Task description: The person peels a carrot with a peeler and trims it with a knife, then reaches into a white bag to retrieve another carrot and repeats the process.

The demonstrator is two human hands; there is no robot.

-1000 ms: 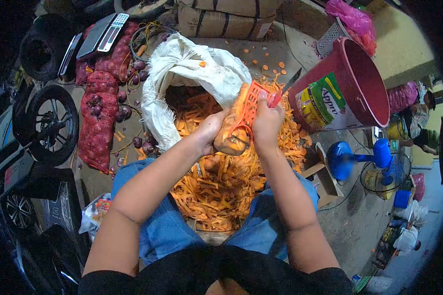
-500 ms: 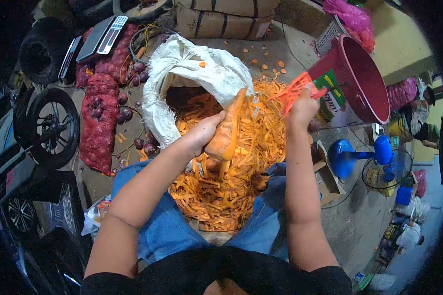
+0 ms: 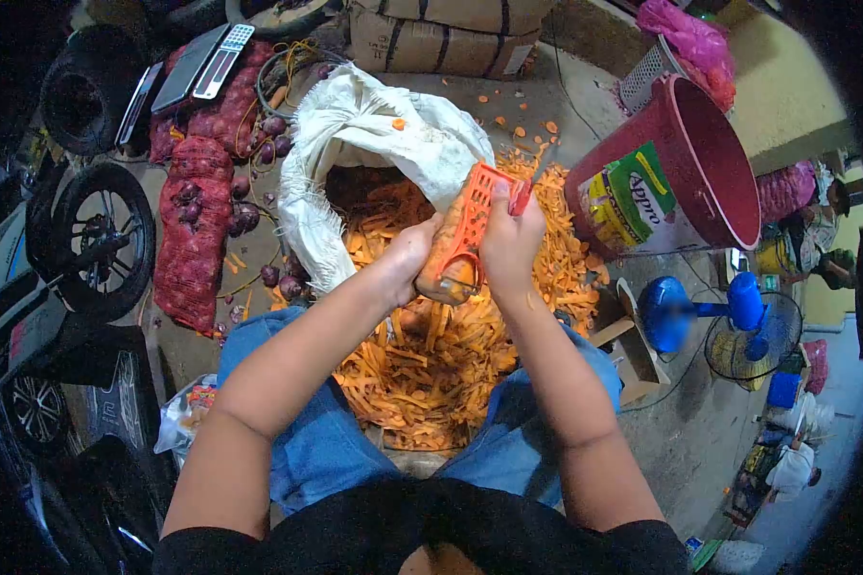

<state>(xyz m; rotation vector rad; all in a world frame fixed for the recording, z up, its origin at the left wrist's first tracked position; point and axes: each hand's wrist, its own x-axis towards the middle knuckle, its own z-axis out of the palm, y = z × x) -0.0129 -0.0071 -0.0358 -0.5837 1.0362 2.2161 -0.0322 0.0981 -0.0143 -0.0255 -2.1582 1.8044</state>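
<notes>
Above the peel pile [image 3: 422,374] between the knees, the left hand [image 3: 408,257] is closed around the carrot [image 3: 441,275] and holds it tilted, its lower end showing beneath the peeler [image 3: 470,216]. The right hand [image 3: 510,240] is clamped on the orange peeler, whose frame lies flat against the upper side of the carrot and hides its tip. A white sack [image 3: 374,134] stands open just behind the pile, a red bucket [image 3: 681,163] leans at the right, and onion bags [image 3: 187,230] lie on the floor at the left.
</notes>
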